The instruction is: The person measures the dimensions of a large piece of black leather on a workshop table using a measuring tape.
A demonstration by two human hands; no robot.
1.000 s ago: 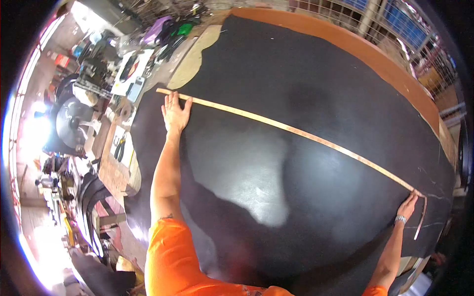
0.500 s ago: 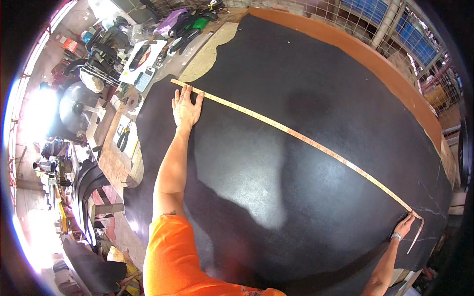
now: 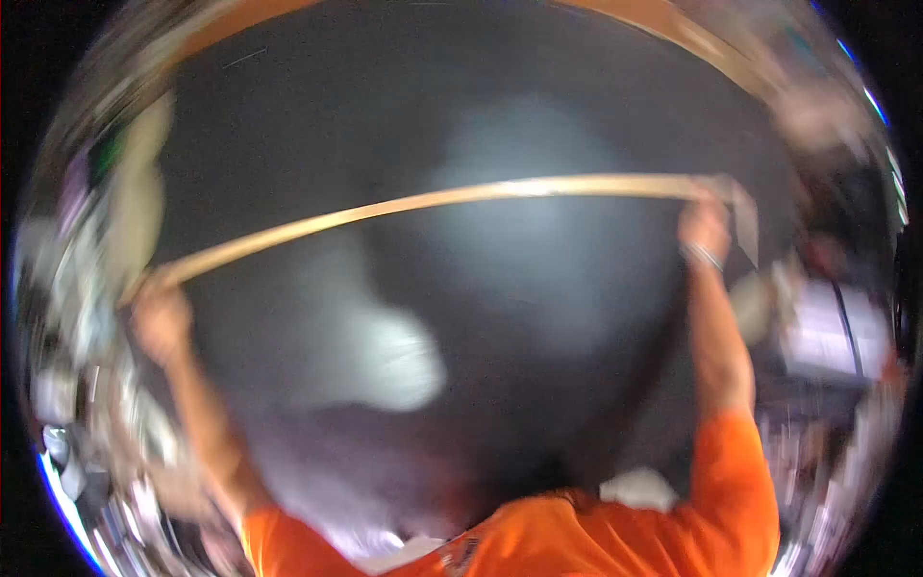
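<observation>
A yellow tape measure [image 3: 413, 202] runs in a shallow arc across a large black sheet [image 3: 317, 125] that looks like leather. My left hand [image 3: 162, 315] is at the tape's left end, its fingers smeared by motion. Near the other end, my right hand [image 3: 705, 229] has its fingers closed on the tape, with a watch or bracelet [image 3: 707, 256] at the wrist. Past that hand, a loose tail of tape bends down. The tape's markings are blurred.
A brown sheet [image 3: 663, 24] shows along the far edge beneath the black one. Blurred clutter lines the left side, near a pale, curved-edged piece [image 3: 144, 192]. A whitish boxlike object [image 3: 832, 327] stands at the right.
My view has swung to the right, so the tape now lies nearly level instead of slanting. Earlier my left hand lay flat with fingers spread on the tape. The picture is now blurred.
</observation>
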